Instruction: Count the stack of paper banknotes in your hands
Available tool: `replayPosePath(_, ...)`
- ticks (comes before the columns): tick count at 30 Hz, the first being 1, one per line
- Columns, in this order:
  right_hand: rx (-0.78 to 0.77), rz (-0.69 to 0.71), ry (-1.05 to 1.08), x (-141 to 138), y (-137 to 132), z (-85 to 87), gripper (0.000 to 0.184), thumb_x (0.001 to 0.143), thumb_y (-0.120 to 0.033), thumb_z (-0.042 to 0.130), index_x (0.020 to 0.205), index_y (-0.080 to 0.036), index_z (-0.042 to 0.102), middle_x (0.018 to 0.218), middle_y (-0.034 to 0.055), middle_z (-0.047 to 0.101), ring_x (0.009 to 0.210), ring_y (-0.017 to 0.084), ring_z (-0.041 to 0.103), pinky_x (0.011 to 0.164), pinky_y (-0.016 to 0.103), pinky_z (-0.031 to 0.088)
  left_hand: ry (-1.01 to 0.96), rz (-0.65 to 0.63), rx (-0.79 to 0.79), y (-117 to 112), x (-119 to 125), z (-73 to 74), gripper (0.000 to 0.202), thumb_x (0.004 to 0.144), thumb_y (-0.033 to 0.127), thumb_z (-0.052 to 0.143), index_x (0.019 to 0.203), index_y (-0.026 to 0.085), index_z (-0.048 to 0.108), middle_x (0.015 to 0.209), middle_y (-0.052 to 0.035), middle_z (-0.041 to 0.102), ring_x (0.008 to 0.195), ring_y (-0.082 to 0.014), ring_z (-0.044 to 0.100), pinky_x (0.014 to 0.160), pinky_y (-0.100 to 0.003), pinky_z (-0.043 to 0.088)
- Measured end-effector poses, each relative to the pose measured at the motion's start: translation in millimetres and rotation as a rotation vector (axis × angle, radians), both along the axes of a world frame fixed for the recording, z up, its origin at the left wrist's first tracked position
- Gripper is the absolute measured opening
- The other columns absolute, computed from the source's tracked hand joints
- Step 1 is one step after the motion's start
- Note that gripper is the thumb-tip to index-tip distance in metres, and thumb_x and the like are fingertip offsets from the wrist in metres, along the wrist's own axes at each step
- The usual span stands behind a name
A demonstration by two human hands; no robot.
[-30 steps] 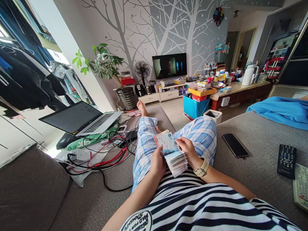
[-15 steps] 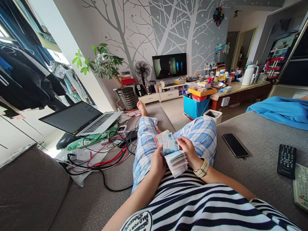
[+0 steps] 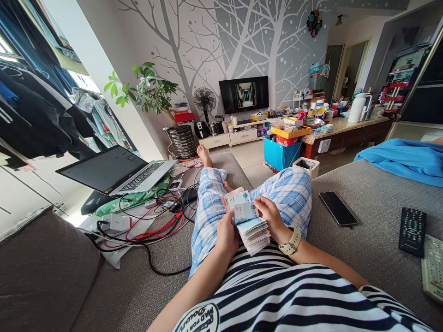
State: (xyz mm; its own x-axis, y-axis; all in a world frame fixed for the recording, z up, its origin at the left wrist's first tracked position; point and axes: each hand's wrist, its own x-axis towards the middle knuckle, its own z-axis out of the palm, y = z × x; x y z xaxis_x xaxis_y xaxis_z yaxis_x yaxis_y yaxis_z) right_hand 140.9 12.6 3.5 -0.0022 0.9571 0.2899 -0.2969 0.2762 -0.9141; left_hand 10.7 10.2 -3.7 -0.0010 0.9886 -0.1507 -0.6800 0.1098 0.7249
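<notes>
I sit on a grey sofa (image 3: pixel 367 216) with my legs in blue plaid trousers (image 3: pixel 294 193) stretched out. My left hand (image 3: pixel 226 233) is closed round a thick stack of banknotes (image 3: pixel 254 235) held over my lap. My right hand (image 3: pixel 272 216), with a beige watch (image 3: pixel 290 242) on its wrist, pinches the top banknote (image 3: pixel 244 212) at its right edge. More notes (image 3: pixel 235 198) fan out behind it, above the stack.
A black phone (image 3: pixel 338 208) lies on the sofa to my right, with two remote controls (image 3: pixel 411 230) farther right and a blue blanket (image 3: pixel 404 159) behind. To my left are an open laptop (image 3: pixel 117 170), tangled cables (image 3: pixel 155 221) and a charger. A TV (image 3: pixel 244 93) faces me.
The top banknote has shifted slightly under my right fingers. The picture on the TV has changed. My arms and the stack stay where they were.
</notes>
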Motion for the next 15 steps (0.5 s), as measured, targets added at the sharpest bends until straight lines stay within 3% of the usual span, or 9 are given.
replayPosePath(6, 0.003, 0.037, 0.027, 0.2, 2.6, -1.8, 0.035, 0.08, -0.052, 0.062, 0.069, -0.02, 0.055, 0.049, -0.003, 0.05, 0.048, 0.012, 0.041, 0.052, 0.027, 0.033, -0.001, 0.02, -0.004, -0.2, -0.4, 0.9, 0.021, 0.073, 0.02, 0.065, 0.092, 0.011, 0.065, 0.084, -0.0086, 0.073, 0.081, -0.0246, 0.071, 0.082, -0.038, 0.055)
replayPosePath(10, -0.048, -0.03, 0.062, -0.9, 2.3, 2.3, 0.035, 0.068, -0.046, 0.074, 0.067, -0.02, 0.051, 0.054, -0.0052, 0.048, 0.051, 0.011, 0.041, 0.052, 0.026, 0.033, 0.019, 0.019, 0.009, -3.8, 0.2, 5.9, 0.024, 0.072, 0.016, 0.065, 0.095, 0.011, 0.066, 0.093, -0.0104, 0.073, 0.084, -0.0242, 0.07, 0.083, -0.038, 0.055)
replayPosePath(15, -0.099, -0.075, 0.113, -2.6, 5.5, 1.1, 0.038, 0.061, -0.042, 0.079, 0.076, -0.02, 0.051, 0.064, -0.0052, 0.05, 0.055, 0.011, 0.043, 0.053, 0.025, 0.035, 0.076, 0.006, -0.005, -7.9, -0.5, 8.8, 0.021, 0.066, 0.016, 0.071, 0.086, 0.014, 0.065, 0.079, -0.0055, 0.072, 0.076, -0.0214, 0.07, 0.079, -0.037, 0.055)
